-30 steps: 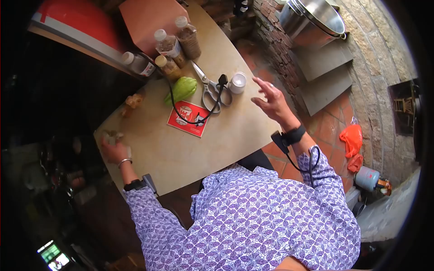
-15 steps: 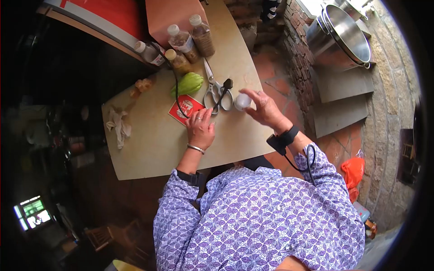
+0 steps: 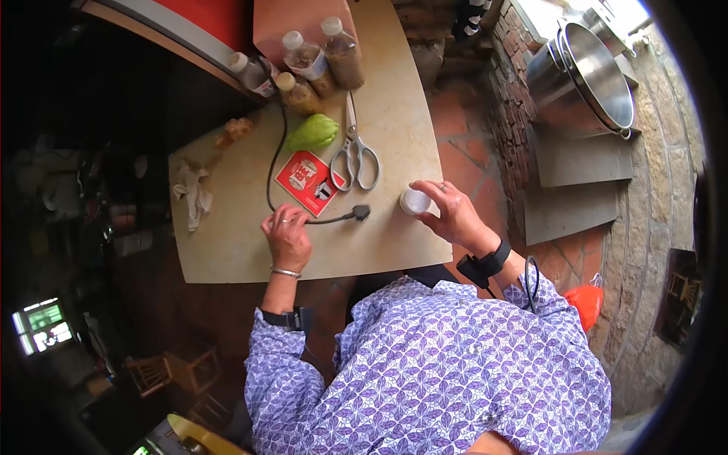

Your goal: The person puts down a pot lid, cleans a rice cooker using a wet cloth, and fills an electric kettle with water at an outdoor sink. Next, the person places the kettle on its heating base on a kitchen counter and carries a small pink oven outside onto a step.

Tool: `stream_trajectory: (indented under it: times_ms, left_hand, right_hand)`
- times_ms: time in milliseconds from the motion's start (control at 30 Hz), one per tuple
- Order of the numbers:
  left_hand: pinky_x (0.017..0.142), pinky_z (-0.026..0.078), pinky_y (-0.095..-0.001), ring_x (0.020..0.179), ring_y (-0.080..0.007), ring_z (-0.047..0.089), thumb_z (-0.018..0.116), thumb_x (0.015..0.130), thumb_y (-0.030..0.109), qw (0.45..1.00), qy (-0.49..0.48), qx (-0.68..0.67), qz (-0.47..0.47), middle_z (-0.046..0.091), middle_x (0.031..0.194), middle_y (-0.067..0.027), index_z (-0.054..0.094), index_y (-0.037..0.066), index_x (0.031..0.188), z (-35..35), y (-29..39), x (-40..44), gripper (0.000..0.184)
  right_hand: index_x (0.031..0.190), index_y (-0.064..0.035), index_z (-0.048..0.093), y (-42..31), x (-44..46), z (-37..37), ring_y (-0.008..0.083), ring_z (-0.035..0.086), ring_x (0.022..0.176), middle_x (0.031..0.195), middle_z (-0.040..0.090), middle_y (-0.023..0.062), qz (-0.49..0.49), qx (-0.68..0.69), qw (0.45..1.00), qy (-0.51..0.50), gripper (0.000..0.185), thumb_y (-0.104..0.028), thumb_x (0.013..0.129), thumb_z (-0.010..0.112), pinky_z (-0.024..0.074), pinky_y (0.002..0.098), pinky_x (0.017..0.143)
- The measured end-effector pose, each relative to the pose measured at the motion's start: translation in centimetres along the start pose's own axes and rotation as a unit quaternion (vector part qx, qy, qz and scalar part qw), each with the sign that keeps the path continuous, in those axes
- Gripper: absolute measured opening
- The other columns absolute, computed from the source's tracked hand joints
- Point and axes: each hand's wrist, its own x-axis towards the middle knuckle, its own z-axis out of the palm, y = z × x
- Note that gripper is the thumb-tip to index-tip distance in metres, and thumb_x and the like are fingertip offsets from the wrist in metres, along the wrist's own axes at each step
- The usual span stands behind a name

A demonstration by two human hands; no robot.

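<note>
My left hand (image 3: 288,241) is closed on a black power cable (image 3: 274,171) near the table's front edge. The cable's plug end (image 3: 360,213) sticks out to the right of the fingers. My right hand (image 3: 459,216) has its thumb and fingers around a small round whitish plastic container (image 3: 415,201) near the right edge. Between the hands and farther back lie grey-handled scissors (image 3: 355,163), blades pointing away from me. A red printed card (image 3: 309,182) lies left of them, with a green chayote (image 3: 313,133) just behind it.
Several bottles with brownish contents (image 3: 343,61) stand at the back beside a pink box (image 3: 296,19). Crumpled white tissue (image 3: 192,196) and a brown knobbly piece (image 3: 233,130) lie at the left. Beyond the right edge, a large metal pot (image 3: 580,80) rests on a ledge.
My left hand has drawn the cable left and toward me, so its plug no longer lies over the scissors. My right hand and the small container have come nearer to me.
</note>
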Motion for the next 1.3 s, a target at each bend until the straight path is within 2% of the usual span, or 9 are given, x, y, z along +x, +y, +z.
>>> stream_trajectory:
  times_ms: [400,833,933,1000,1067,1133,1200,1233,1300]
  left_hand:
    - [0.098,0.036,-0.0485,0.123,-0.0338,0.043,0.050,0.067,-0.004,0.990,0.132,0.040,-0.006,0.057,0.109,-0.0100,0.055,0.006,0.073,-6.5,-5.4,1.3,0.014]
    - [0.086,0.048,-0.0422,0.109,-0.0344,0.054,0.051,0.066,-0.007,0.883,0.306,-0.077,0.349,0.057,0.098,-0.0122,0.056,0.004,0.099,-18.0,3.2,21.7,0.035]
    - [0.084,0.048,-0.0358,0.102,-0.0317,0.059,0.051,0.072,-0.009,0.846,0.371,-0.071,0.377,0.060,0.109,-0.0139,0.058,0.002,0.099,-22.4,5.1,26.3,0.029]
    - [0.081,0.049,-0.0362,0.089,-0.0280,0.062,0.048,0.078,-0.007,0.770,0.425,-0.058,0.473,0.053,0.076,-0.0112,0.060,0.000,0.094,-25.4,6.0,28.7,0.021]
    - [0.082,0.048,-0.0347,0.094,-0.0276,0.061,0.057,0.078,-0.005,0.798,0.445,-0.036,0.405,0.061,0.097,-0.0150,0.061,0.004,0.097,-27.2,6.2,29.1,0.022]
    - [0.098,0.039,-0.0345,0.066,-0.0098,0.050,0.046,0.087,-0.002,0.742,0.484,-0.084,0.456,0.060,0.088,-0.0043,0.058,0.002,0.112,-28.2,4.0,31.4,0.027]
    - [0.096,0.040,-0.0390,0.113,-0.0314,0.054,0.051,0.092,0.008,0.752,0.547,-0.005,0.368,0.064,0.098,-0.0120,0.062,0.000,0.101,-29.3,2.1,29.9,0.017]
    - [0.081,0.049,-0.0325,0.100,-0.0270,0.060,0.054,0.080,-0.006,0.747,0.557,-0.008,0.363,0.059,0.116,-0.0151,0.061,0.003,0.105,-29.1,0.9,29.4,0.028]
    - [0.081,0.053,-0.0304,0.099,-0.0251,0.060,0.048,0.091,-0.002,0.781,0.534,0.042,0.322,0.055,0.117,-0.0214,0.060,-0.004,0.105,-28.6,-1.5,25.2,0.019]
  right_hand:
    - [0.118,-0.0096,0.051,-3.1,3.1,5.6,0.0344,0.061,0.090,0.107,0.060,0.0153,-0.027,0.051,0.997,-0.050,0.053,-0.008,0.070,0.072,0.0516,0.0383,0.077]
    - [0.120,-0.0125,0.048,-5.7,3.5,7.8,0.0355,0.060,0.087,0.100,0.061,0.0164,0.033,0.096,0.993,-0.066,0.052,-0.015,0.073,0.068,0.0500,0.0417,0.074]
    - [0.117,-0.0114,0.050,-5.8,3.5,8.1,0.0225,0.060,0.068,0.093,0.061,0.0111,0.013,0.092,0.995,-0.030,0.050,-0.009,0.071,0.072,0.0506,0.0328,0.063]
    - [0.116,-0.0115,0.050,-6.0,3.5,8.2,0.0231,0.061,0.068,0.093,0.061,0.0115,0.019,0.075,0.997,-0.031,0.050,-0.010,0.072,0.072,0.0511,0.0331,0.063]
    - [0.116,-0.0115,0.050,-6.3,3.5,8.4,0.0234,0.061,0.069,0.093,0.061,0.0118,0.015,0.079,0.997,-0.021,0.049,-0.010,0.072,0.072,0.0514,0.0335,0.064]
    - [0.116,-0.0114,0.050,-6.4,3.4,8.6,0.0237,0.061,0.069,0.093,0.061,0.0121,0.014,0.084,0.996,-0.011,0.049,-0.010,0.072,0.071,0.0516,0.0338,0.064]
    - [0.116,-0.0113,0.050,-6.4,3.3,8.9,0.0241,0.061,0.070,0.094,0.060,0.0124,0.017,0.090,0.996,-0.009,0.049,-0.010,0.072,0.071,0.0520,0.0346,0.064]
    - [0.116,-0.0113,0.050,-6.5,3.3,8.9,0.0241,0.061,0.070,0.094,0.060,0.0124,0.022,0.091,0.996,-0.006,0.049,-0.010,0.072,0.071,0.0520,0.0346,0.064]
    - [0.117,-0.0112,0.050,-6.6,3.3,8.6,0.0255,0.062,0.073,0.097,0.060,0.0131,0.016,0.090,0.996,-0.019,0.050,-0.010,0.072,0.071,0.0523,0.0349,0.065]
